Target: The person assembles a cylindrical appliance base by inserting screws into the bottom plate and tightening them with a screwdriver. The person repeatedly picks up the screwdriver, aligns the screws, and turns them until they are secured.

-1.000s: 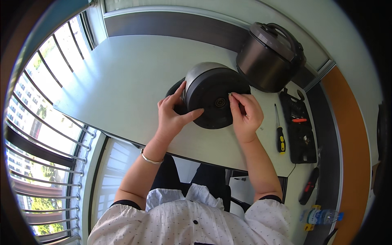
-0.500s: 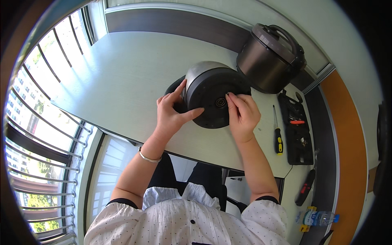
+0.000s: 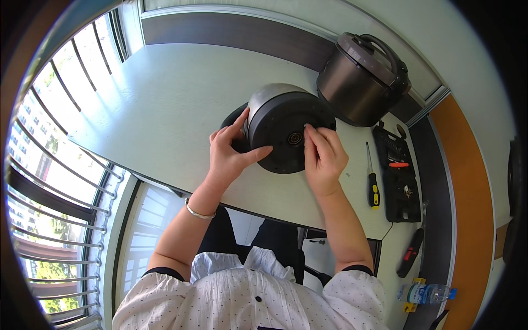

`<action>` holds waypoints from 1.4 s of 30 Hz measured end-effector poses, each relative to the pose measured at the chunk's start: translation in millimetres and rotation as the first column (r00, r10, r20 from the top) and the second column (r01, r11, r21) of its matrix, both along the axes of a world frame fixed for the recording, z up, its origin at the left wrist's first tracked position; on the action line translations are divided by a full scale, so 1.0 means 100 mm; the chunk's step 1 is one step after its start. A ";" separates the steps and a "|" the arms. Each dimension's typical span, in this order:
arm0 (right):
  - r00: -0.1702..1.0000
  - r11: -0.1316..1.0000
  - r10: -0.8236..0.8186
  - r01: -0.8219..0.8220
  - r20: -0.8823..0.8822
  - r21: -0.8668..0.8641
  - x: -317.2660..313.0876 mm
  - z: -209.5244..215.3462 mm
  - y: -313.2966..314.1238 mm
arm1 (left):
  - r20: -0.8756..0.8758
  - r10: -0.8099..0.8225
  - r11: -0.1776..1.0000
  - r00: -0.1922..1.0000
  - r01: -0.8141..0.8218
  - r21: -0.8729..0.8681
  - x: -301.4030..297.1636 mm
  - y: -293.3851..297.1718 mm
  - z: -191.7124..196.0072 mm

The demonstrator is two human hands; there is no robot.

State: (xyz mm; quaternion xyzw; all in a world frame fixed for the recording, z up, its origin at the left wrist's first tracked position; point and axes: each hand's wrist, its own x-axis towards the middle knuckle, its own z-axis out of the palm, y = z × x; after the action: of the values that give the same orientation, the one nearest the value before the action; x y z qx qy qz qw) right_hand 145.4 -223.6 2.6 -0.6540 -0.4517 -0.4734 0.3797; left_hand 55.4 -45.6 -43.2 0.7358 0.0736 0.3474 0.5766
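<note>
An electric kettle [image 3: 275, 151] with a silver body and black base is tipped on the table, its underside and round central connector turned toward me. My left hand [image 3: 228, 154] grips its left side, the thumb across the black base and the fingers along the metal wall. A black curved handle [image 3: 231, 115] shows behind those fingers. Against the underside, just right of the connector, my right hand [image 3: 325, 157] is closed in a pinch of thumb and forefinger. Whatever lies between those fingertips is too small to make out.
To the right lie a yellow-black screwdriver [image 3: 373, 184] and an open black tool case [image 3: 402, 201]. A brown-grey rice cooker [image 3: 355, 82] stands at the back right. Nearer are a black-and-red tool [image 3: 411, 253] and a plastic water bottle [image 3: 432, 293]. A barred window is at left.
The kettle and both hands have shifted very slightly left in the picture, along with much of the scene. The right hand's pinch stays beside the connector, its fingers a little changed.
</note>
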 end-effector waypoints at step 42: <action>0.996 0.998 -0.051 0.050 0.068 0.025 -0.03 0.04 -0.04 | 0.140 -0.091 0.990 0.986 0.105 -0.098 -0.02 -0.07 0.10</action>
State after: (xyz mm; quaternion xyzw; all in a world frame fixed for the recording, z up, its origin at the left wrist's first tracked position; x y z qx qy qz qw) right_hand 142.0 -227.4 7.0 -0.6440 -0.4422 -0.5105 0.3594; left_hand 53.7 -52.3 -33.4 0.6818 0.0161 0.3633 0.6348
